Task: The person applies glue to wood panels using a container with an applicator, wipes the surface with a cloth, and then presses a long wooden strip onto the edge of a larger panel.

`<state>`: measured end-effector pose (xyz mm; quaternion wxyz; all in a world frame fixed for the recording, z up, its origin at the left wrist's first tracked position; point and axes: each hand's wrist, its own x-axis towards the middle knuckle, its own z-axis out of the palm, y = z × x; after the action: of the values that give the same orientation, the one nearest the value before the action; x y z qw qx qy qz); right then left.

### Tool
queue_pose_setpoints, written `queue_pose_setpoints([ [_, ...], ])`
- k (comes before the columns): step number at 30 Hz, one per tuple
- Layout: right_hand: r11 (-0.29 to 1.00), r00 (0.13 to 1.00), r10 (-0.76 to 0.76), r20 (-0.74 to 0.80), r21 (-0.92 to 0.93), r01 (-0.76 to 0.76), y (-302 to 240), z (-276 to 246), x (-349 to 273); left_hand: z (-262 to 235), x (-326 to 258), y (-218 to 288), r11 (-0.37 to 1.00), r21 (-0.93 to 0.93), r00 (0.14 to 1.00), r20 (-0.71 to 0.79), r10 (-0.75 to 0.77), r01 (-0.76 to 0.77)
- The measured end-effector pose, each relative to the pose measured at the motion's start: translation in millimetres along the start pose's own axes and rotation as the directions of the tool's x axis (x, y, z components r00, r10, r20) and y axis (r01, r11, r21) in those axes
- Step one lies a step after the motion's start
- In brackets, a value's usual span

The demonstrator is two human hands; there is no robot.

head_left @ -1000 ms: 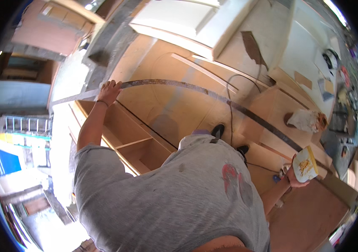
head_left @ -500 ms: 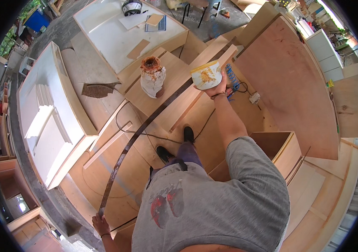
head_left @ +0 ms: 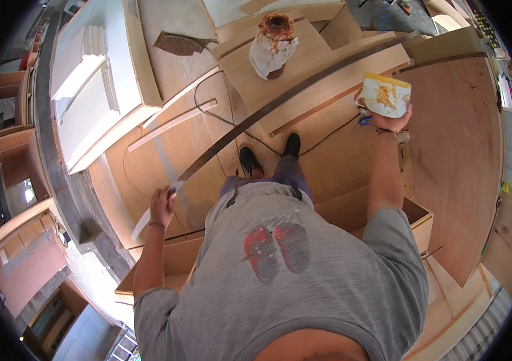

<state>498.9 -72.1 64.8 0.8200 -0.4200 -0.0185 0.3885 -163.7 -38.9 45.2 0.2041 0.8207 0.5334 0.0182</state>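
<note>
A long, narrow dark-brown strip (head_left: 256, 117) runs from my left hand up to the far right, over pale wooden boards. My left hand (head_left: 162, 206) has its fingers closed on the strip near its near end; a whitish tail curls past the hand. Out to the right, my right hand (head_left: 396, 120) grips a white tub (head_left: 386, 95) from below, its side smeared with orange-yellow residue. A can (head_left: 274, 51), wrapped in white and crusted with brown glue-like matter around its mouth, stands on a board beyond the strip.
White-faced panels (head_left: 96, 78) with a raised edge lie at the left. A large reddish plywood sheet (head_left: 454, 144) leans at the right. Open wooden boxes (head_left: 418, 219) flank my body. A dark cable (head_left: 199, 90) loops on the floor near my shoes (head_left: 292, 144).
My view has shifted. My left hand is now nearer the middle, with a pale length of strip showing behind it. My right hand has moved right with the tub, away from the strip.
</note>
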Motion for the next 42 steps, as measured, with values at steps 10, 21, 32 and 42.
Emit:
queue_pose_setpoints([
  [10, 0.99, 0.982, 0.101, 0.161, 0.082, -0.115, 4, -49, -64, 111, 121, 109, 0.961, -0.246, 0.992, -0.026, 0.121, -0.124],
  [21, 0.86, 0.921, 0.332, 0.206, 0.334, -0.385, 48, -50, -107, 182, 195, 200, 0.888, -0.399, 0.97, -0.01, 0.244, -0.228],
  [32, 0.803, 0.798, 0.495, 0.346, 0.169, -0.571, 100, -74, -96, 181, 198, 230, 0.957, -0.249, 0.981, 0.083, 0.174, -0.148],
  [42, 0.809, 0.77, 0.578, 0.27, -0.311, -0.499, 165, -38, -92, 186, 183, 189, 0.935, -0.345, 0.996, 0.024, 0.089, -0.075],
])
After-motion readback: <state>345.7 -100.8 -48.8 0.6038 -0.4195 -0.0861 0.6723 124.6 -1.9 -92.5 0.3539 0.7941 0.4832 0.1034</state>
